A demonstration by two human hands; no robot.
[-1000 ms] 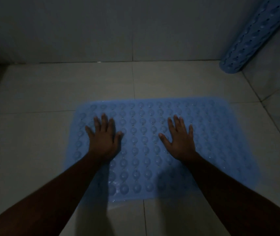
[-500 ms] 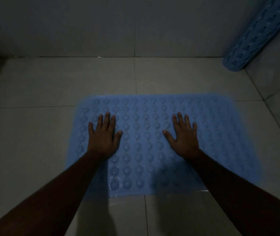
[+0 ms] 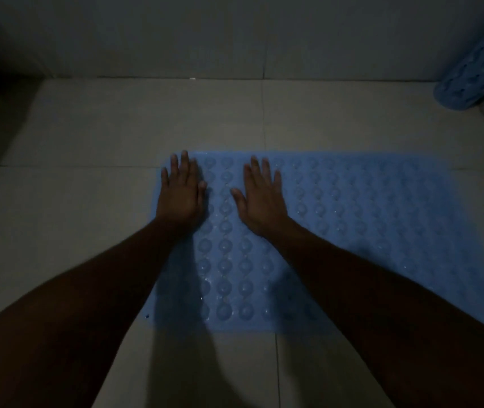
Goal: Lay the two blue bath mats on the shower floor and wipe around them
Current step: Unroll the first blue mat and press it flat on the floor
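A blue bath mat (image 3: 367,231) with rows of round bumps lies flat on the pale tiled shower floor (image 3: 117,128). My left hand (image 3: 181,189) presses flat on the mat's far left corner, fingers straight. My right hand (image 3: 261,198) lies flat on the mat just right of it, fingers spread. A second blue mat (image 3: 479,75), rolled up, leans in the far right corner against the wall. My forearms hide part of the near left edge of the flat mat.
Grey tiled walls (image 3: 234,33) close the back and right side. A dark shadowed area sits at the far left. Bare floor tiles lie left of, behind and in front of the mat.
Both hands have slid from the mat's middle to its far left corner and now lie closer together. The view has shifted left, so the mat sits further right.
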